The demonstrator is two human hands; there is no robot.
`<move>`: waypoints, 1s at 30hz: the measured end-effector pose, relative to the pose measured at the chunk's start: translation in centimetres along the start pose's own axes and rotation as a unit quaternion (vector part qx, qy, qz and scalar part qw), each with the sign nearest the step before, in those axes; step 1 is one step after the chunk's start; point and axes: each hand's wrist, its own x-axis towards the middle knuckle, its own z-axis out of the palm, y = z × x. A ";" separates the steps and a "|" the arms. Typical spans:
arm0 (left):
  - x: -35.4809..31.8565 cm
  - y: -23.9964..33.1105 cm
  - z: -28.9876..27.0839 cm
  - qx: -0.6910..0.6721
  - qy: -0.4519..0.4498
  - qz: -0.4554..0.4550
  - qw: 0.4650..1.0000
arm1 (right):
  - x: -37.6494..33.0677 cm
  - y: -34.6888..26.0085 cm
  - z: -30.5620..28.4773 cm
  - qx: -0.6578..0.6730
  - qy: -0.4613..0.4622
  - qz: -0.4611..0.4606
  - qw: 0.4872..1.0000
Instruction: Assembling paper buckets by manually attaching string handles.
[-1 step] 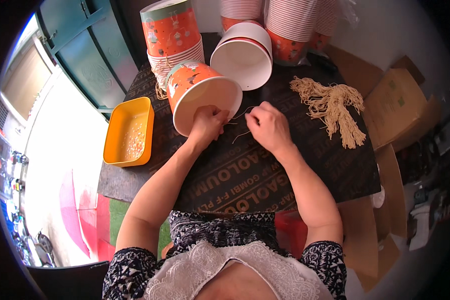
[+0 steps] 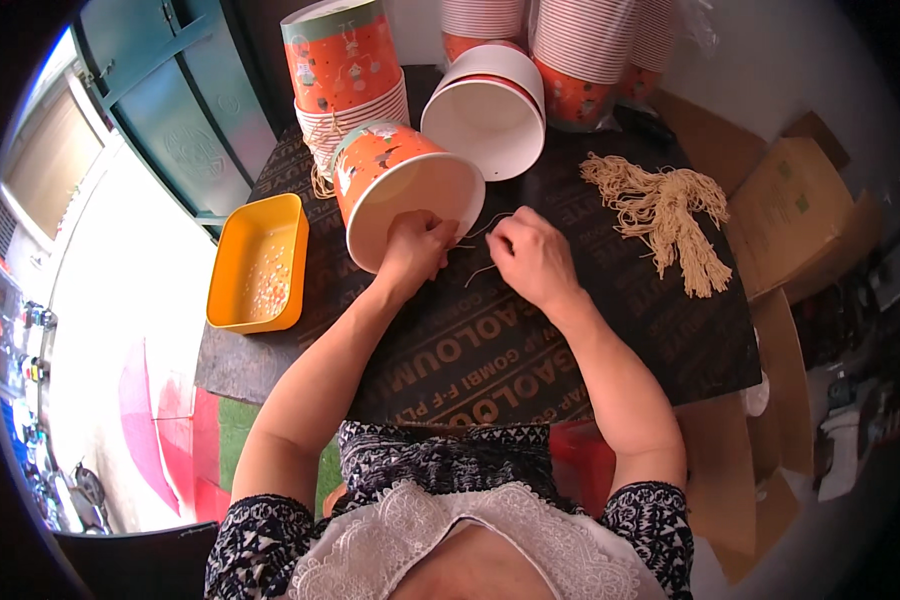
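An orange paper bucket [image 2: 385, 152] with a pale green base band and a white rim lies tipped on its side, its white mouth toward me. My left hand [image 2: 417, 247] reaches into the mouth, fingers closed at the rim's right side. Thin beige string [image 2: 492, 229] curves from that rim toward my right hand [image 2: 532, 255]. The right hand is closed just right of the bucket, pinching the string; its fingertips are partly hidden. A loose string end [image 2: 478, 272] hangs below, between both hands.
On the dark printed table [image 2: 470, 370] stand a yellow tray [image 2: 300, 262] with tiny bits at left and a beige string bundle [image 2: 670, 205] at right. Behind are a stack of orange buckets [image 2: 342, 75], nested white-mouthed buckets [image 2: 482, 130] and bagged buckets [image 2: 575, 90]. Cardboard boxes [image 2: 795, 215] lie right.
My right hand has shifted slightly left, toward the bucket's rim. The left hand and the bucket have stayed put.
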 end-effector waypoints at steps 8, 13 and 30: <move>-0.6 0.2 0.7 -0.014 0.000 -0.004 1.000 | -0.5 0.0 3.1 -0.021 -0.019 -0.059 0.998; -0.4 -0.1 0.6 -0.015 -0.007 0.005 1.000 | -0.7 0.0 3.2 -0.006 -0.045 -0.075 0.996; -0.2 0.0 0.8 -0.034 -0.012 0.008 0.999 | -0.3 0.6 2.5 0.118 0.048 0.015 0.992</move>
